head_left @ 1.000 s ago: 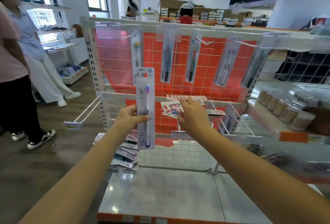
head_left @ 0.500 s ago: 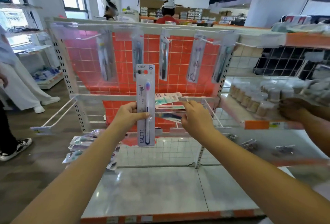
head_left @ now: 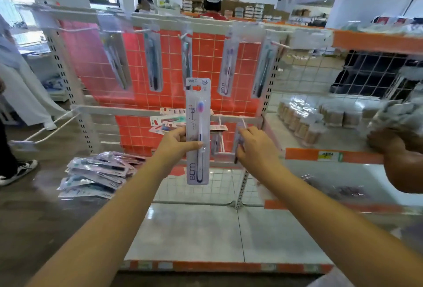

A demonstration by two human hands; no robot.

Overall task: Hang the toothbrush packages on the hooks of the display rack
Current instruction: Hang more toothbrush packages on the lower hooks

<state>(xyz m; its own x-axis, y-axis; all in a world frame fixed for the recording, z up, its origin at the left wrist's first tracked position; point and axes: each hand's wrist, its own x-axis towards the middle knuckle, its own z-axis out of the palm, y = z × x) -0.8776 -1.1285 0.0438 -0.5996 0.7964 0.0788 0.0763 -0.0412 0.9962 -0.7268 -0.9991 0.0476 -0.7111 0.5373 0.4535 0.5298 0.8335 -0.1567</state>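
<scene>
My left hand [head_left: 177, 145] grips a white toothbrush package [head_left: 198, 112] upright in front of the display rack [head_left: 146, 110]. My right hand [head_left: 255, 149] is at the right end of the middle rail. It pinches a second, blurred toothbrush package [head_left: 238, 136] that hangs by a short hook [head_left: 243, 123] there. Several packages [head_left: 153, 62] hang from hooks on the top rail. A few loose packages [head_left: 168, 121] lie on the middle rail behind my left hand.
A pile of toothbrush packages [head_left: 98, 172] lies on the floor at the left. A long bare hook [head_left: 45, 131] sticks out from the rack's left post. Another person's hand [head_left: 389, 147] holds packets at the right shelf with jars [head_left: 306, 124]. A person [head_left: 13, 94] stands at the left.
My right hand has moved right from the loose packages on the middle rail to the hook at its right end, now with a package in its fingers. My left hand keeps its package upright.
</scene>
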